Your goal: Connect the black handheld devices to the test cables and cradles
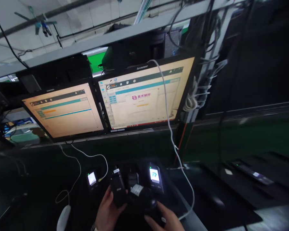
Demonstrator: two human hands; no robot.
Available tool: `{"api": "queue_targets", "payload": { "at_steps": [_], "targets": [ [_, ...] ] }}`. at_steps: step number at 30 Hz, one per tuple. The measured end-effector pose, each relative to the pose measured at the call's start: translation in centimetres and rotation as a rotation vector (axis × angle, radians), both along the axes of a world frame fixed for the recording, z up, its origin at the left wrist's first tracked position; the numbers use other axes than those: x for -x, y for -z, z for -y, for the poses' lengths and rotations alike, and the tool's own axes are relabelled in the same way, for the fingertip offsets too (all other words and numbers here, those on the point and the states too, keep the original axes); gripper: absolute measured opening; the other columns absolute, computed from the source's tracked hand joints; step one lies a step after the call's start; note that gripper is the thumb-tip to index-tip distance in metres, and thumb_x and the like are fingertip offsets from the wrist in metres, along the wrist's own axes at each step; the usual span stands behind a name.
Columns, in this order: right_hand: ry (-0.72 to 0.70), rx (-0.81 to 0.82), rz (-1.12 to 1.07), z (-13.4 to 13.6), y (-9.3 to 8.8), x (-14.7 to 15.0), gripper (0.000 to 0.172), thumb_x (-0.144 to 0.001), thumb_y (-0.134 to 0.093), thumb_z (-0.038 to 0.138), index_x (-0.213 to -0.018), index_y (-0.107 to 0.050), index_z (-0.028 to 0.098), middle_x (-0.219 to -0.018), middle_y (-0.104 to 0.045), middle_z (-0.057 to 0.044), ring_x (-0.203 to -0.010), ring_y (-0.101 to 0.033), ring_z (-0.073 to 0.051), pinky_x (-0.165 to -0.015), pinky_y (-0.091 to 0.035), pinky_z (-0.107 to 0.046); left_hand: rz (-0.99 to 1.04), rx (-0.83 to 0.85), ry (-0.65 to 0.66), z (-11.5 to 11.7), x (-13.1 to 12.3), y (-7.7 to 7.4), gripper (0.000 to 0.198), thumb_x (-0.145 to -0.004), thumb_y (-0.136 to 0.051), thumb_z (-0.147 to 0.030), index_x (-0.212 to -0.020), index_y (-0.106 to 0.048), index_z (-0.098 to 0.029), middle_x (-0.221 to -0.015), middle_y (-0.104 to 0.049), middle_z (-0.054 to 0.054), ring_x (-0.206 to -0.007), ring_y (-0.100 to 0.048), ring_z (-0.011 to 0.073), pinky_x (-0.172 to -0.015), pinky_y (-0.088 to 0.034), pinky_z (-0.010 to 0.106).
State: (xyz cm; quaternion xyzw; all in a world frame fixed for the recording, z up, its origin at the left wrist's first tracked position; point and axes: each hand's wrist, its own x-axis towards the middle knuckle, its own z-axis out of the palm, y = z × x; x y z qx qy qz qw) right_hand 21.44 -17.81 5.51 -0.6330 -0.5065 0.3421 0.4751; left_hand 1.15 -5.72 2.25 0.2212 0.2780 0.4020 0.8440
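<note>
Currently: handling stage, dim bench | left hand (108, 210) closed round black handset (118, 189), upright, bench centre below monitors (144, 93) | right hand (167, 219) part-curled on dark unit (149, 202), grip unclear | lit handsets (154, 176) adjacent | next move needs steady grip, cable (170, 128) clearance.

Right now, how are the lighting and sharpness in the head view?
Head view: the two monitors glare brightly, their text smeared by blur; the bench below is very dark, so the left hand, the black handheld device it grips and the right hand show little detail; straight lines bow from wide-angle distortion.
</note>
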Motion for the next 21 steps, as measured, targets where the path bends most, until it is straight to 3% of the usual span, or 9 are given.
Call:
{"api": "queue_targets", "payload": {
  "at_steps": [7,13,21],
  "targets": [
    [0.032,-0.023,-0.153,0.1,-3.5,0.4,0.044,-0.079,-0.062,0.047,-0.109,-0.066,0.015,-0.104,-0.072,-0.014,-0.099,-0.066,-0.029,-0.088,-0.054,-0.041,0.039,0.004,-0.008,1.2,-0.4,-0.5,0.03,-0.075,-0.074,-0.02,-0.102,-0.068,-0.031,-0.105,-0.073,0.005,-0.101,-0.066,0.0248,-0.086,-0.053,0.044],
    [0.039,-0.035,-0.244,-0.1,-4.5,-0.1,0.046,-0.079,-0.061,0.052,-0.106,-0.065,0.015,-0.101,-0.072,-0.014,-0.098,-0.067,-0.03,-0.08,-0.057,-0.039,-0.04,-0.021,0.013,1.8,0.2,-0.5,0.038,-0.069,-0.08,-0.024,-0.105,-0.066,-0.027,-0.108,-0.071,0.007,-0.105,-0.064,0.0272,-0.088,-0.051,0.049],
    [0.005,-0.016,-0.168,0.3,-5.3,-0.5,0.045,-0.08,-0.059,0.051,-0.109,-0.064,0.017,-0.102,-0.072,-0.011,-0.102,-0.066,-0.028,-0.083,-0.056,-0.037,-0.094,-0.028,-0.024,2.0,0.3,-0.9,0.041,-0.068,-0.081,-0.023,-0.105,-0.065,-0.026,-0.106,-0.07,0.007,-0.102,-0.064,0.0264,-0.088,-0.051,0.051]
  ]
}}
